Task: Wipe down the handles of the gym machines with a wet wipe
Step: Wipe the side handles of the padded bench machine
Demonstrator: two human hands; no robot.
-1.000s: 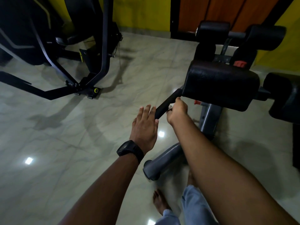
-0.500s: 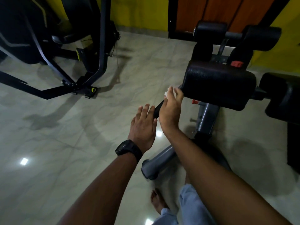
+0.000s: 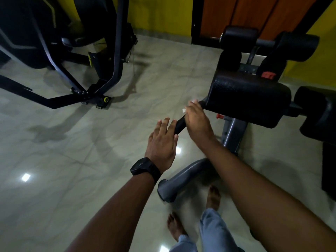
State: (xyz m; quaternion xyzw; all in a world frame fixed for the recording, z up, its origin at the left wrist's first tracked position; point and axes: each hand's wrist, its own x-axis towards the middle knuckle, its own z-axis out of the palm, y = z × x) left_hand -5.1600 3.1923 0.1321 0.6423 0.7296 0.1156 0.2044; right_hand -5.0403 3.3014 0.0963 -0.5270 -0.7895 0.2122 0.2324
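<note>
A black foam handle [image 3: 179, 125] sticks out from under the black pad [image 3: 251, 99] of a grey-framed bench machine at centre right. My right hand [image 3: 197, 119] is wrapped around the upper part of that handle, with a white wet wipe [image 3: 184, 110] poking out beside its fingers. My left hand [image 3: 161, 142], a black watch on its wrist, hovers flat with straight fingers just left of the handle's free end, fingertips next to it.
The machine's grey base tube [image 3: 174, 184] lies on the glossy tiled floor near my bare feet [image 3: 213, 197]. Black roller pads [image 3: 298, 46] stand behind the bench. Another black-framed machine [image 3: 87, 95] occupies the upper left. Yellow walls and a brown door are at the back.
My right hand slid with the wipe up the handle toward the pad, from its lower part to near its top. My left hand stayed flat beside the handle's end.
</note>
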